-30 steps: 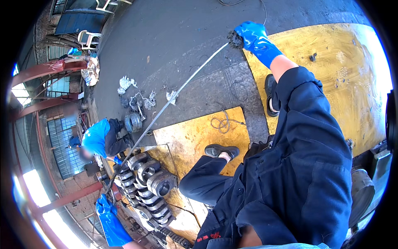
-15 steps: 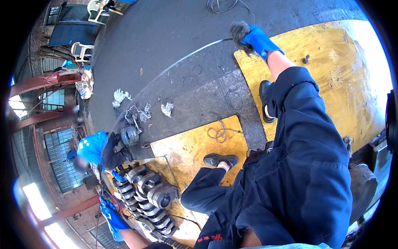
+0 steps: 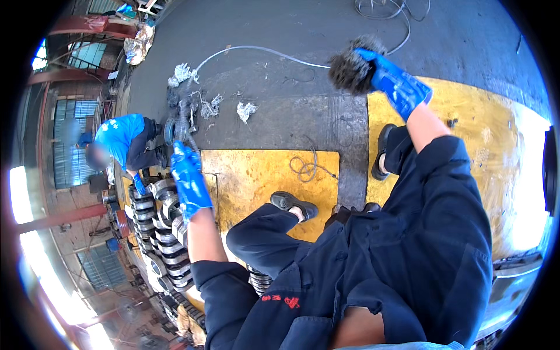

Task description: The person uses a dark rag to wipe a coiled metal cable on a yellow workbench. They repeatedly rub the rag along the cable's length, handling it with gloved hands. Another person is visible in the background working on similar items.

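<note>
My right hand (image 3: 399,84), in a blue glove, is raised over the grey floor and grips a dark, fuzzy wad (image 3: 352,71) fixed to the end of a long steel wire (image 3: 256,49). The wire arcs leftward from the wad, then bends down past some rags toward my left hand (image 3: 188,178). That hand, also blue-gloved, is closed around the wire's lower part just above a big grey crankshaft (image 3: 158,224) lying at lower left. My dark-trousered legs and black shoes (image 3: 291,204) fill the centre and right.
A co-worker in a blue shirt (image 3: 119,140) crouches at the crankshaft's far end. Yellow boards (image 3: 262,175) (image 3: 490,134) lie on the floor. Crumpled rags (image 3: 211,108), a small wire coil (image 3: 303,169) and loose cables (image 3: 385,9) lie around. Red steel beams stand at left.
My right hand has drawn the wad nearer. My left hand has come up from the lower left to above the crankshaft. The wire, taut and straight before, now bows into a loop.
</note>
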Tool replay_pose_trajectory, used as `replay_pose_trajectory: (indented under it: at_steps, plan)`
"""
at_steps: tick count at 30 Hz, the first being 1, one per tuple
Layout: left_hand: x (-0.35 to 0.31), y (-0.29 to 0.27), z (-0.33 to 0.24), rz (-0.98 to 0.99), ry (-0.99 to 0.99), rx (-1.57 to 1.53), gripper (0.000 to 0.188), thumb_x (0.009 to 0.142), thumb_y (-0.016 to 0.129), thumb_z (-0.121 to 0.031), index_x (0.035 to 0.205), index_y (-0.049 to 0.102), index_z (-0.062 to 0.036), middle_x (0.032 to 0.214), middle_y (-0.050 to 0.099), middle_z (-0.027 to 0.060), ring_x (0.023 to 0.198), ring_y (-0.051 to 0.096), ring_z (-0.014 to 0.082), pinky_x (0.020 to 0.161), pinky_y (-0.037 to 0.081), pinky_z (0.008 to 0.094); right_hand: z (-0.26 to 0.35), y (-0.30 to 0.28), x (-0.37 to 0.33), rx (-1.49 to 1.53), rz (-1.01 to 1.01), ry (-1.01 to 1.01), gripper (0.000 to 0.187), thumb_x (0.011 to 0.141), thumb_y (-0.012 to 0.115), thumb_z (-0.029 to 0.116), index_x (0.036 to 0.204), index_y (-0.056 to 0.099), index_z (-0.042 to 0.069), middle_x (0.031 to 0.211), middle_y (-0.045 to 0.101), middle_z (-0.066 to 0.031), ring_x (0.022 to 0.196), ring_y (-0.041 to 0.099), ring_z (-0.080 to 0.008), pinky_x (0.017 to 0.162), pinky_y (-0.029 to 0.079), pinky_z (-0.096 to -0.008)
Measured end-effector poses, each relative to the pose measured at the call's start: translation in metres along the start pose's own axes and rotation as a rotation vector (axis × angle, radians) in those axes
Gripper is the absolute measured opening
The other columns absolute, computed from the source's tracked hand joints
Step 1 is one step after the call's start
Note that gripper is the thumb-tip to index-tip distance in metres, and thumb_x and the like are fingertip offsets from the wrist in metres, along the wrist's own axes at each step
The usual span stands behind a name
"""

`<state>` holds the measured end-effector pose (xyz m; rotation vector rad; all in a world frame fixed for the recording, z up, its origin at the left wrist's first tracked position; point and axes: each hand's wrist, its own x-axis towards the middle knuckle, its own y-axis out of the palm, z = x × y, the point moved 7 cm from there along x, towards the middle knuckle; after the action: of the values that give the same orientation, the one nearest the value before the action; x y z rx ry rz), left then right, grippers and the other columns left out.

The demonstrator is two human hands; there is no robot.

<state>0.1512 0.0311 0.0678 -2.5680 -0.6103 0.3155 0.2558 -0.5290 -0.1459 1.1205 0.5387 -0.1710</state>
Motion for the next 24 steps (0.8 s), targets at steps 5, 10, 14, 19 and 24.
replay_pose_trajectory:
  at_steps: [5,10,14,19,24]
  plan:
    - [-0.043,0.072,0.018,-0.023,-0.014,-0.341,0.04,0.094,0.062,-0.051,0.075,0.054,-0.0157,0.054,0.049,-0.0012,0.041,0.048,0.0116,0.035,0.034,0.0265,-0.128,0.075,-0.059,0.094,0.048,0.253,0.018,0.089,0.069,0.013,0.103,0.064,0.003,0.101,0.069,-0.0129,0.092,0.069,-0.0287,0.09,0.056,-0.0445]
    - [-0.092,0.106,0.032,0.036,-0.085,-0.469,0.041,0.097,0.057,-0.051,0.078,0.059,-0.0141,0.059,0.055,0.001,0.045,0.051,0.0116,0.037,0.034,0.0248,-0.227,0.17,-0.14,-0.021,0.811,0.339,0.023,0.094,0.065,0.019,0.113,0.063,0.005,0.106,0.067,-0.0132,0.097,0.066,-0.0231,0.089,0.053,-0.0379]
    - [-0.11,0.122,0.057,0.37,0.272,-0.267,0.017,0.096,0.062,-0.026,0.091,0.067,-0.0105,0.062,0.06,0.0035,0.053,0.057,0.0142,0.044,0.044,0.0324,-0.26,0.195,-0.169,-0.438,0.328,-0.102,0.039,0.084,0.075,0.022,0.116,0.06,0.006,0.101,0.063,-0.005,0.087,0.06,-0.0159,0.074,0.05,-0.0323]
    - [-0.118,0.11,0.11,0.344,0.24,0.399,0.03,0.096,0.056,-0.032,0.09,0.062,-0.0035,0.062,0.063,0.0128,0.049,0.06,0.0219,0.052,0.049,0.0365,-0.289,0.178,-0.157,-0.498,0.365,-0.035,0.032,0.083,0.07,0.016,0.112,0.062,0.005,0.092,0.064,-0.005,0.078,0.06,-0.0165,0.069,0.049,-0.0324]
    - [-0.171,0.098,0.028,0.277,0.288,0.384,0.038,0.097,0.055,-0.04,0.082,0.062,-0.0063,0.066,0.065,0.0177,0.055,0.066,0.0318,0.057,0.052,0.0433,-0.243,0.192,-0.19,-0.922,0.38,-0.347,0.025,0.09,0.057,0.014,0.111,0.066,0.005,0.087,0.066,-0.0083,0.077,0.063,-0.0181,0.069,0.051,-0.0347]
